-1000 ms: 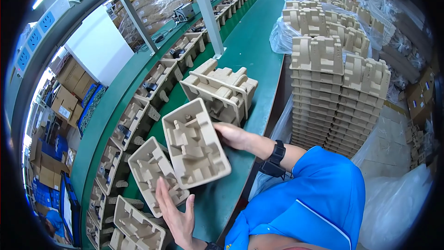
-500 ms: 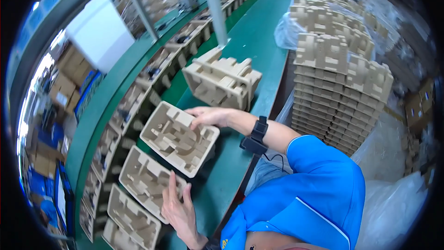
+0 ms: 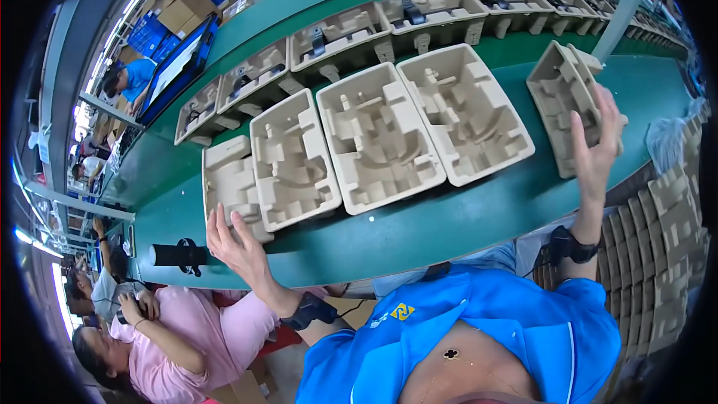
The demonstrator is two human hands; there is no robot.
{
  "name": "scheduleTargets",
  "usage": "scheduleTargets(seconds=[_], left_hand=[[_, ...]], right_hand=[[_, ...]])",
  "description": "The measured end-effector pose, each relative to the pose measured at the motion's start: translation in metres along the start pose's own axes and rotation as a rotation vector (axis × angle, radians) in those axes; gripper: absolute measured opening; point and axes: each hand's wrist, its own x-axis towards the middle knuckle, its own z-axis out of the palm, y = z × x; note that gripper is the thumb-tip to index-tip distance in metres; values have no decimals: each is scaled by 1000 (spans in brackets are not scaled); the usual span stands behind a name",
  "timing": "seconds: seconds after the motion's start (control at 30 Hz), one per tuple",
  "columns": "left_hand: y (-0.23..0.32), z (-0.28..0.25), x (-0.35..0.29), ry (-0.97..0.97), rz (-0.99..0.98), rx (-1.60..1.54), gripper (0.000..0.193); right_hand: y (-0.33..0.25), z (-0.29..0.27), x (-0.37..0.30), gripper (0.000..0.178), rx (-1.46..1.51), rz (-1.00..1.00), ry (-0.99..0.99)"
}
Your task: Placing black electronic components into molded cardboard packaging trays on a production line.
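Several beige moulded pulp trays line the green bench in front of me. Three lie face up side by side: the left tray (image 3: 269, 187), the middle tray (image 3: 363, 188) and the right tray (image 3: 490, 158). Left of them, a lower pulp piece (image 3: 224, 172) shows a flatter, stepped surface. My left hand (image 3: 243, 254) is at that piece's near edge, fingers spread, holding nothing. At the right, my right hand (image 3: 596, 153) reaches over a group of tilted trays (image 3: 553, 97). Its thumb and fingers are apart; whether they touch the trays is hard to tell.
Behind runs a row of pulp trays (image 3: 299, 56) with dark parts inside. A grey post (image 3: 624, 11) rises at the back right. Stacked trays (image 3: 651, 254) stand at lower right. A black cylinder (image 3: 168, 255) lies at the bench's left, near a person in pink (image 3: 179, 329).
My view has turned toward the bench. My right hand has let go of the tray it held, now in the row, and moved to the tilted trays. My left hand is now by the leftmost piece.
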Motion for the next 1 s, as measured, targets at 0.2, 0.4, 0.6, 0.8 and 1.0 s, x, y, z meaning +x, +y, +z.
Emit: scheduleTargets(seconds=[0.2, 0.4, 0.6, 0.8, 1.0], left_hand=[[16, 19, -3, -163, 72, -8, 35], [57, 21, 12, -293, 10, -305, 47], [126, -41, 16, -144, -182, -702, 42], [227, -49, 2, -616, 325, -1541, 52], [376, 6, -65, -1290, 330, -1593, 68]], right_hand=[[46, -31, -4, 55, -859, 28, 77], [41, -69, 14, 45, -795, 203, -147], [34, -75, 39, 50, -347, 273, -236], [170, -71, 16, 54, 115, 714, -161], [170, -52, -27, 59, 800, 937, -498]])
